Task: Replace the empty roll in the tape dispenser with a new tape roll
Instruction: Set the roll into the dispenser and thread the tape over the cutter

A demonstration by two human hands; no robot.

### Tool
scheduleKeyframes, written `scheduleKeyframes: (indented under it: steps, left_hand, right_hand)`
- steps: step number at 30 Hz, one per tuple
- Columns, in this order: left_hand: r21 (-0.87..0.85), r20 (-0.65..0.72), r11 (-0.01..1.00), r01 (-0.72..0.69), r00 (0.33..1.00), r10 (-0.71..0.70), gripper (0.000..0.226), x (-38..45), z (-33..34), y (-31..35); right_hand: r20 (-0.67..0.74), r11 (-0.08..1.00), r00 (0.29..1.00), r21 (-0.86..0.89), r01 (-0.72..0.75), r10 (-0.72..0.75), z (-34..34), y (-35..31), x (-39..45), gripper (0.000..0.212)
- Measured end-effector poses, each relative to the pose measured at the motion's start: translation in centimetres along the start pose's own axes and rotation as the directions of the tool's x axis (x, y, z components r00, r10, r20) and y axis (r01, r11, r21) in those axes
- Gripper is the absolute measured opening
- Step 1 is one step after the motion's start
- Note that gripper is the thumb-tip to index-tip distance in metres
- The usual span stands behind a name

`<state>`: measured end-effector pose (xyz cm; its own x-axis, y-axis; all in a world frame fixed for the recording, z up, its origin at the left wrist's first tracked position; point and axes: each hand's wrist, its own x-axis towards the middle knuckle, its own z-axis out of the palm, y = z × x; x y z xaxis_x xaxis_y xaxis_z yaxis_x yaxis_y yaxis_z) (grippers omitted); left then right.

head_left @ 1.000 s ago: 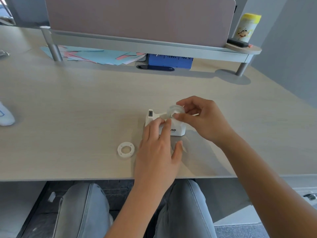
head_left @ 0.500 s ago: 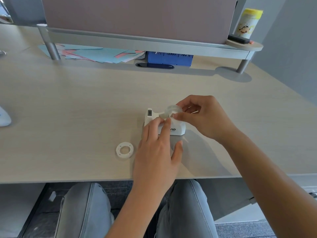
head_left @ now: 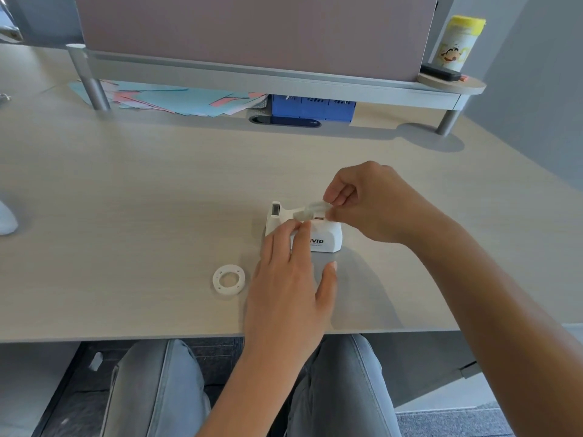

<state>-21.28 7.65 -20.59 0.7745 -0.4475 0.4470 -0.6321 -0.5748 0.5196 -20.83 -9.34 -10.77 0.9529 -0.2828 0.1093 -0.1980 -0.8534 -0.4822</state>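
Note:
A small white tape dispenser (head_left: 328, 238) stands on the desk in front of me. My left hand (head_left: 290, 279) rests on its near side, fingertips pressed on the body and holding it down. My right hand (head_left: 372, 206) pinches a clear tape roll (head_left: 312, 211) that lies low over the dispenser's open well, tilted almost flat. A white ring-shaped roll core (head_left: 229, 281) lies flat on the desk to the left of my left hand, apart from it.
The light wooden desk (head_left: 126, 190) ends near my lap. A raised shelf (head_left: 252, 80) crosses the back, with blue and pink papers (head_left: 164, 97) and a blue box (head_left: 312, 108) beneath it. A yellow-capped canister (head_left: 459, 42) stands far right. A white object (head_left: 4, 217) sits at the left edge.
My right hand has turned the clear roll from upright to nearly flat and lowered it onto the dispenser. My left hand has stayed on the dispenser.

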Motion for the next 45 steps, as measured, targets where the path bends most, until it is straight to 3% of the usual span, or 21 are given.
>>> scheduleKeyframes:
  steps: [14,18,24,33,39,45]
  left_hand:
    - [-0.005,0.07,1.0,0.002,0.998,-0.002,0.064,0.2,-0.3,0.0]
    - [0.014,0.08,1.0,0.02,0.997,-0.021,0.063,0.2,-0.5,0.3]
    - [0.097,0.094,0.995,0.023,0.995,-0.033,0.066,0.1,-0.6,0.8]
    - [0.094,0.1,0.995,0.018,0.995,-0.027,0.068,-0.1,-0.6,0.8]
    - [0.04,0.094,0.999,0.018,0.995,-0.021,0.07,0.1,-0.3,0.6]
    - [-0.05,0.074,0.999,0.016,0.997,-0.013,0.069,0.2,-0.5,0.4]
  right_hand:
    - [0.11,0.994,0.994,-0.113,-0.002,0.015,-0.7,-1.4,1.3,0.016]
    - [0.046,0.993,0.998,-0.107,0.055,-0.05,-0.3,-1.1,0.3,0.013]
    - [-0.066,0.997,0.996,0.035,0.066,-0.063,0.6,0.7,-1.2,0.011]
    - [0.061,1.0,0.998,-0.026,0.005,-0.003,-1.1,-0.1,0.0,0.011]
    - [0.091,0.992,0.996,-0.123,-0.013,0.024,-1.2,-0.7,0.9,0.013]
    - [0.086,0.997,0.996,-0.083,-0.01,0.017,-0.9,-0.5,0.9,0.011]
